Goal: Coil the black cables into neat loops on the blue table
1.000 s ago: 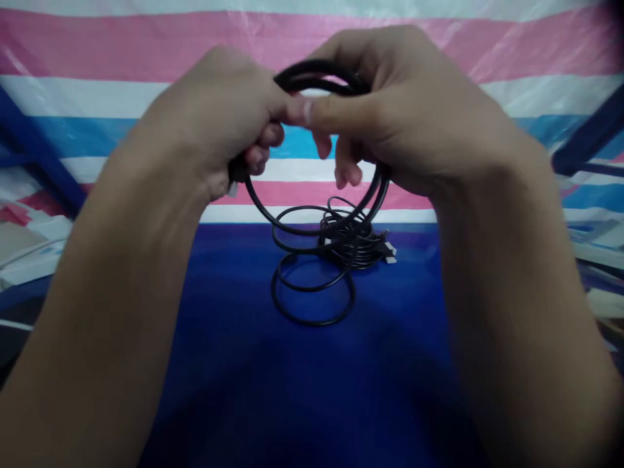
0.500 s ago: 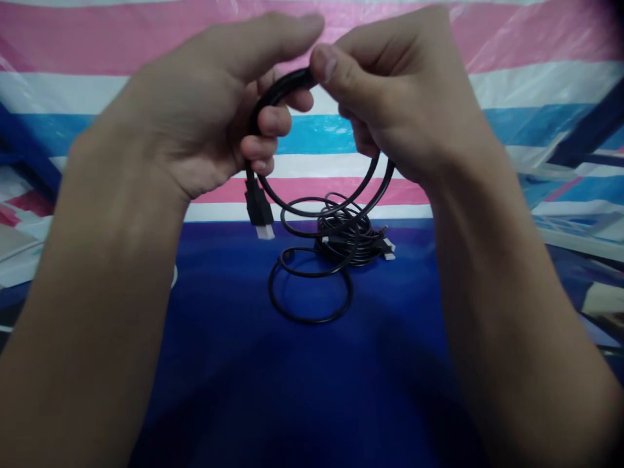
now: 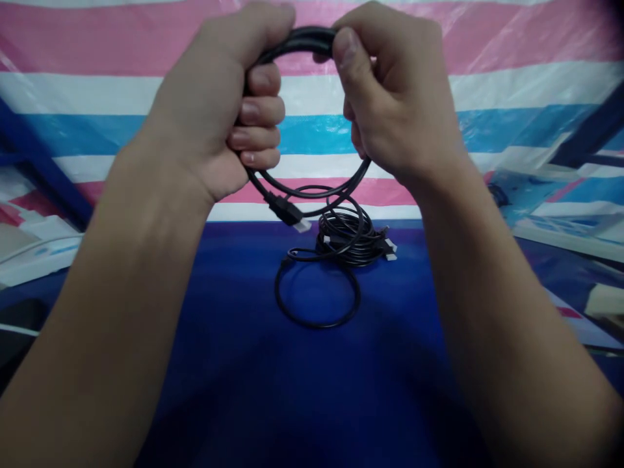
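I hold a black cable (image 3: 312, 188) coiled into a ring, raised in front of me. My left hand (image 3: 229, 104) grips the ring's left side with all fingers curled around it. The top right of the ring is pinched by my right hand (image 3: 390, 104). A black plug with a light tip (image 3: 291, 214) hangs from the ring just below my left hand. The rest of the cable drops to a loose loop (image 3: 316, 292) lying on the blue table (image 3: 312, 390).
A bundle of more black cables with white plugs (image 3: 355, 240) lies on the table behind the loop. A pink, white and blue striped sheet (image 3: 511, 84) hangs behind. Light-coloured objects lie at the left edge (image 3: 34, 260) and right edge (image 3: 599, 299).
Both hands have risen with the coil and my left fingers have closed tighter around it. The plug has swung from hanging straight down to pointing down and right. Less cable lies on the table.
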{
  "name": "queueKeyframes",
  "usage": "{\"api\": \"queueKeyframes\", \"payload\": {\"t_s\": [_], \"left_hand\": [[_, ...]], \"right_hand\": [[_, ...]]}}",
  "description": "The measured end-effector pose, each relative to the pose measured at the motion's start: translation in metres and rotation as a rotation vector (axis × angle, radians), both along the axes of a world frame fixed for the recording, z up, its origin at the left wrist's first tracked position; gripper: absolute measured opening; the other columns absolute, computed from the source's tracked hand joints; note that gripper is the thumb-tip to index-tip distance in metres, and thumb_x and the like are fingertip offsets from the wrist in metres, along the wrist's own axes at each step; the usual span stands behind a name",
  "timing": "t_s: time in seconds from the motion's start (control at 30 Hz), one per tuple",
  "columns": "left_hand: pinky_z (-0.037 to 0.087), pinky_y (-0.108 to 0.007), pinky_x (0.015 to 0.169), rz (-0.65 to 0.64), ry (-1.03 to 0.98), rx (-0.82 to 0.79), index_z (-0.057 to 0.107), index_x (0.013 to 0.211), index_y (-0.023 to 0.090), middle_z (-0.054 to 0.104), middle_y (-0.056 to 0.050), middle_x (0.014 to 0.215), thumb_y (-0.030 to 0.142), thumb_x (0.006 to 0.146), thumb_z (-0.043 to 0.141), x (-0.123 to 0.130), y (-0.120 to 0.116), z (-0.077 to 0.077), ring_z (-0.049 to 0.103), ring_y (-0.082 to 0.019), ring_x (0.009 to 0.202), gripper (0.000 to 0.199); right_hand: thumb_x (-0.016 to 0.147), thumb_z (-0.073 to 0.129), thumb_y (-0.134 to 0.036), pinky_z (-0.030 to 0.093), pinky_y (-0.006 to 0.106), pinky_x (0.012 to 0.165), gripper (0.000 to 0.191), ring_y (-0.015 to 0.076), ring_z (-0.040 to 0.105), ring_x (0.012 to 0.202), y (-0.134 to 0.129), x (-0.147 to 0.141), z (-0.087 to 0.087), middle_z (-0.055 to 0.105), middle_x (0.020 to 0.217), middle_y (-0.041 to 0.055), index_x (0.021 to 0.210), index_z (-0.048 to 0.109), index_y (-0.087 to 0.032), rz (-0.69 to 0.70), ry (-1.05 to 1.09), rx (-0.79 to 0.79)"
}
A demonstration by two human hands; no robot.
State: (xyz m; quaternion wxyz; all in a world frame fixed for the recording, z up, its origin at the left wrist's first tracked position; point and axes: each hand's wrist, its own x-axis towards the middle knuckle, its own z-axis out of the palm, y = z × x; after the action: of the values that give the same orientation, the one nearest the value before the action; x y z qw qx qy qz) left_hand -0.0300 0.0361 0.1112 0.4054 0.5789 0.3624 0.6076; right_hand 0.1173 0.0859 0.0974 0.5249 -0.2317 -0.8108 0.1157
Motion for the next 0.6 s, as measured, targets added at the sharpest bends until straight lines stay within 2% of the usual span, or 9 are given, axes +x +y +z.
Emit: {"api": "queueKeyframes", "payload": {"t_s": [0.1, 0.17, 0.33, 0.43, 0.6], "left_hand": [[0.001, -0.022, 0.035, 0.012, 0.058, 0.008, 0.041, 0.06, 0.016, 0.029, 0.003, 0.055, 0.024, 0.088, 0.045, -0.001, -0.002, 0.0, 0.018, -0.002, 0.035, 0.029], [0.002, -0.022, 0.035, 0.027, 0.074, 0.023, 0.042, 0.061, 0.016, 0.033, 0.003, 0.056, 0.021, 0.086, 0.047, -0.002, -0.002, 0.0, 0.02, -0.002, 0.037, 0.026], [0.003, -0.022, 0.034, 0.111, 0.164, 0.106, 0.044, 0.059, 0.016, 0.03, 0.003, 0.053, 0.018, 0.081, 0.052, -0.006, -0.002, -0.001, 0.016, -0.002, 0.037, 0.024], [0.004, -0.022, 0.034, 0.127, 0.036, 0.154, 0.04, 0.058, 0.016, 0.027, 0.005, 0.05, 0.016, 0.083, 0.052, -0.006, -0.004, 0.0, 0.013, -0.002, 0.036, 0.028], [0.006, -0.023, 0.034, 0.127, -0.38, 0.013, 0.019, 0.054, 0.021, 0.004, 0.007, 0.044, 0.031, 0.09, 0.04, -0.004, -0.001, 0.0, 0.004, -0.005, 0.033, 0.042]], "right_hand": [[0.097, 0.042, -0.026, 0.024, 0.026, 0.049, 0.021, 0.0074, 0.037, 0.046, -0.004, 0.004, 0.003, 0.041, 0.059, -0.0029, 0.081, 0.052, -0.018, -0.082, -0.102, 0.229], [0.097, 0.04, -0.026, 0.026, 0.026, 0.047, 0.022, 0.0074, 0.039, 0.043, -0.006, 0.002, 0.002, 0.043, 0.057, -0.0033, 0.084, 0.055, -0.018, -0.085, -0.127, 0.22], [0.097, 0.039, -0.028, 0.028, 0.025, 0.045, 0.021, 0.0097, 0.042, 0.044, -0.011, -0.01, -0.005, 0.041, 0.056, -0.0029, 0.087, 0.056, -0.021, -0.025, -0.111, 0.104], [0.096, 0.039, -0.034, 0.028, 0.024, 0.045, 0.02, 0.01, 0.042, 0.047, -0.014, -0.017, -0.009, 0.045, 0.062, -0.0018, 0.091, 0.055, -0.024, 0.041, 0.025, 0.045], [0.096, 0.036, -0.033, 0.033, 0.025, 0.04, 0.019, 0.0109, 0.042, 0.046, -0.011, -0.028, -0.012, 0.042, 0.066, -0.0015, 0.098, 0.051, -0.022, 0.216, 0.257, -0.078]]}}
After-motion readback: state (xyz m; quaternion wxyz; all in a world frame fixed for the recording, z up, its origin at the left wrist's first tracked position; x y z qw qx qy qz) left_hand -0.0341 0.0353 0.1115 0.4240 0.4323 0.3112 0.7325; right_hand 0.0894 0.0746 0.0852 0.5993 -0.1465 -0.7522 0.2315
